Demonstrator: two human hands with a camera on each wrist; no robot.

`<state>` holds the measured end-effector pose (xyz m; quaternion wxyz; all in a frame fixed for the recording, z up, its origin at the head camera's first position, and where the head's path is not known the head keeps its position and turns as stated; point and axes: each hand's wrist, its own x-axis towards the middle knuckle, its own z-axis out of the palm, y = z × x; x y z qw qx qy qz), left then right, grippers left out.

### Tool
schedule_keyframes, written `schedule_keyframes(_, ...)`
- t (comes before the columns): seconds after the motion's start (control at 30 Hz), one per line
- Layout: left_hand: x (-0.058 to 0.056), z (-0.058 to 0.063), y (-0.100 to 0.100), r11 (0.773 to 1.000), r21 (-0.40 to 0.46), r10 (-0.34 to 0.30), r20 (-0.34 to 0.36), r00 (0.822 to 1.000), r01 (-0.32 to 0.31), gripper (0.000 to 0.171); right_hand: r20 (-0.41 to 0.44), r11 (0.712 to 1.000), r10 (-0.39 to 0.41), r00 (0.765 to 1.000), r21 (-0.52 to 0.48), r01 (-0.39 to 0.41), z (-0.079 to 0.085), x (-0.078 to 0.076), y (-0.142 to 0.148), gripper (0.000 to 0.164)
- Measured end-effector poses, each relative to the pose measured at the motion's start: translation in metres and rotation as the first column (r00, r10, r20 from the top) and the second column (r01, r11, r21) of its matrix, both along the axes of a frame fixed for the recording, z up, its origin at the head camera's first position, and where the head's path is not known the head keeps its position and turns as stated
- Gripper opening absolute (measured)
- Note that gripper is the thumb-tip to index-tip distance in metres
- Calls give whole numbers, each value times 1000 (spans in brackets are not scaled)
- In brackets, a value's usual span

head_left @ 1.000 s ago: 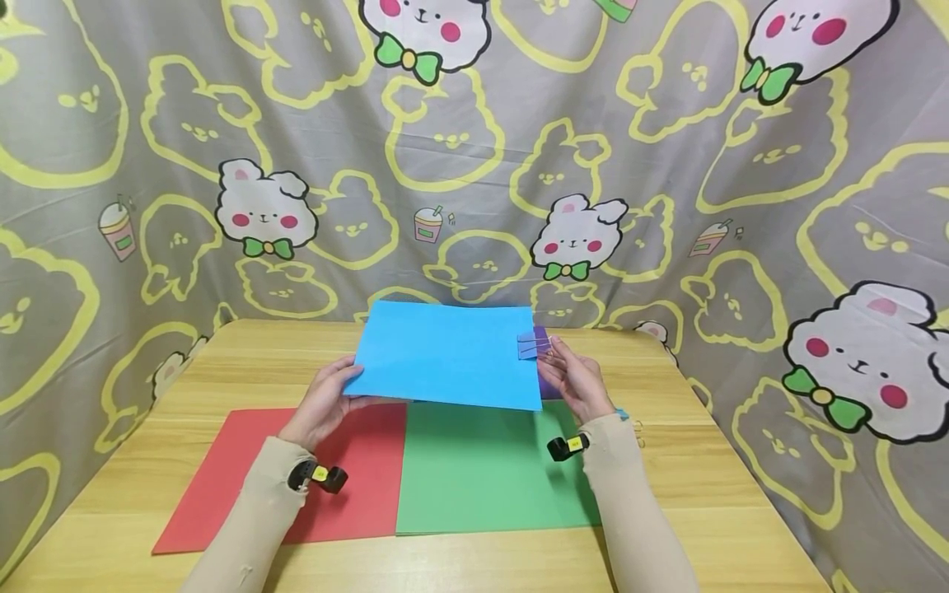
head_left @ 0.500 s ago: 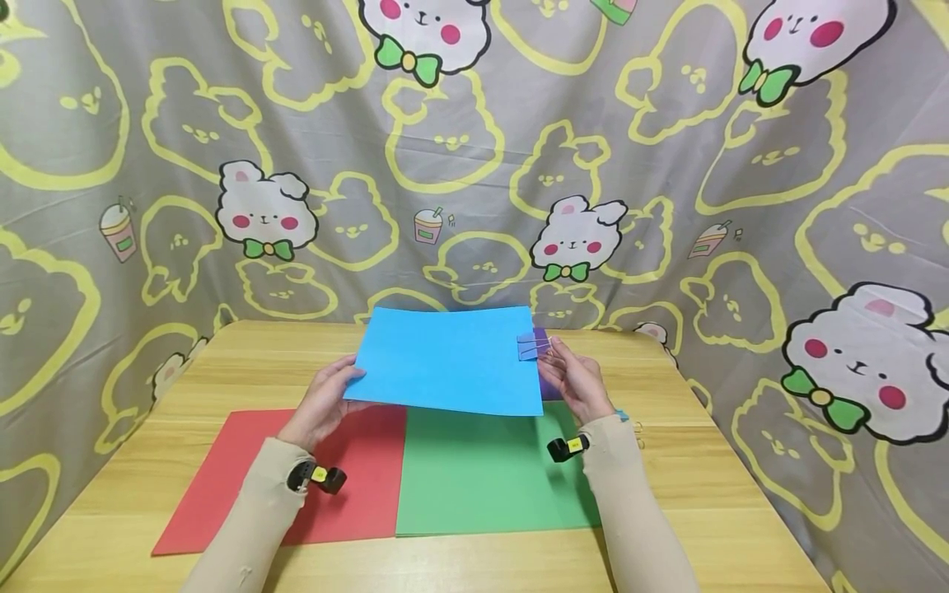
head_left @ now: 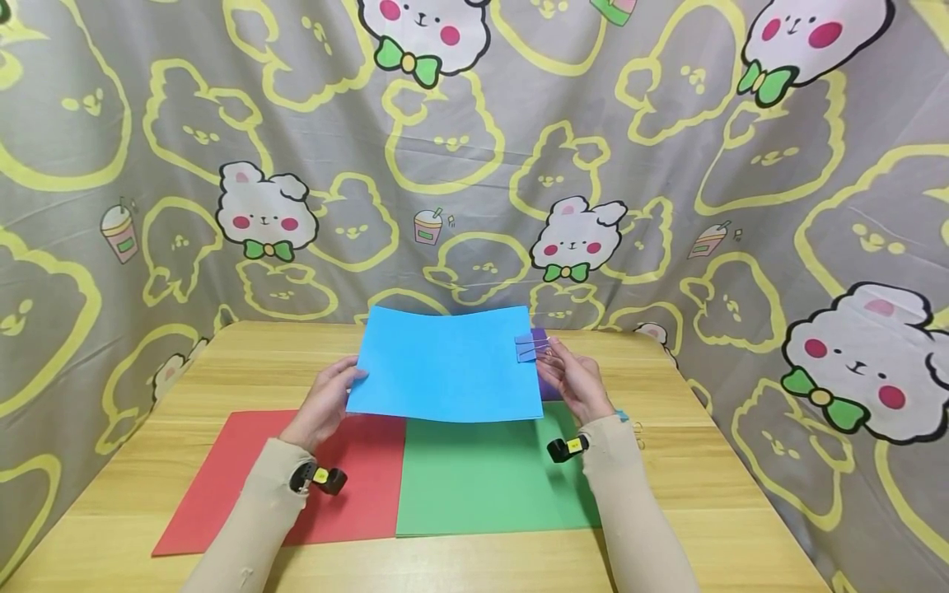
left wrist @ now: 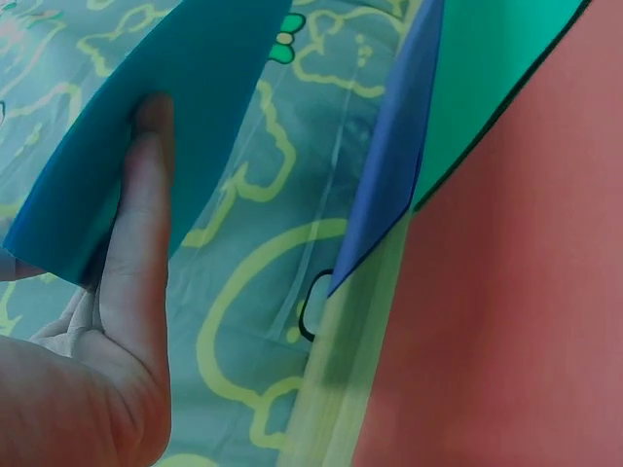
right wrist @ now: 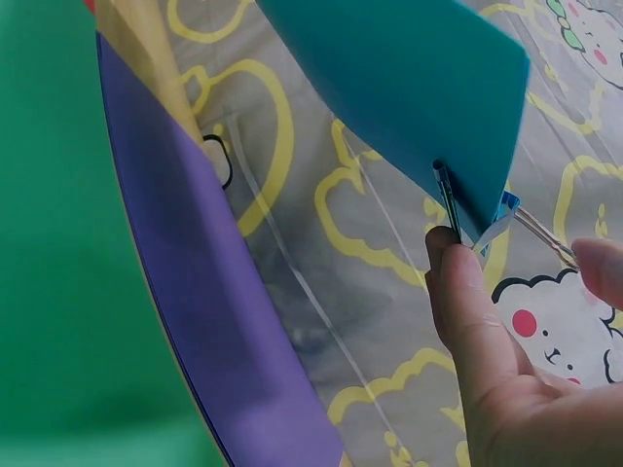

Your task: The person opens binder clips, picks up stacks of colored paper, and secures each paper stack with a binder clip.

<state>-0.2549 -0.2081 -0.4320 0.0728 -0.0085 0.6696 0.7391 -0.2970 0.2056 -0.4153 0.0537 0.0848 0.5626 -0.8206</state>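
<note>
A blue sheet (head_left: 445, 362) is held up over the table, tilted and sagging in its middle. My left hand (head_left: 329, 395) pinches its left edge, thumb on top; in the left wrist view a finger (left wrist: 146, 214) lies straight along the underside. At the right edge a blue binder clip (head_left: 528, 346) sits over the sheet. My right hand (head_left: 577, 380) pinches the clip's wire handles, and the right wrist view has one handle on each side of the sheet (right wrist: 419, 88), between thumb (right wrist: 599, 268) and fingers.
Below lie a red sheet (head_left: 296, 494) at left and a green sheet (head_left: 489, 486) at right. A purple sheet (right wrist: 204, 263) lies beyond the green one. Small gold wire pieces (head_left: 639, 434) lie right of my right wrist. A patterned curtain (head_left: 474, 165) surrounds the wooden table (head_left: 712, 511).
The blue sheet's near edge has dropped slightly, and its middle now bows downward. Both hands keep their holds and have hardly moved.
</note>
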Motion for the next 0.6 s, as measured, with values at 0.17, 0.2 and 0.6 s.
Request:
schedule_keyframes(0.17,0,-1,1,1000,-31,3,-25,1000,-4,48,-3,1000,-5,1000,3,5,0,0,0,59)
schedule_keyframes(0.2,0,-1,1,999,-37,3,-24,1000,-4,49,-3,1000,-5,1000,4,5,1,0,0,58)
schedule_keyframes(0.6,0,-1,2,993,-120,17,-2,1000,-17,50,-23,1000,-19,1000,15,19,1,1,1,62)
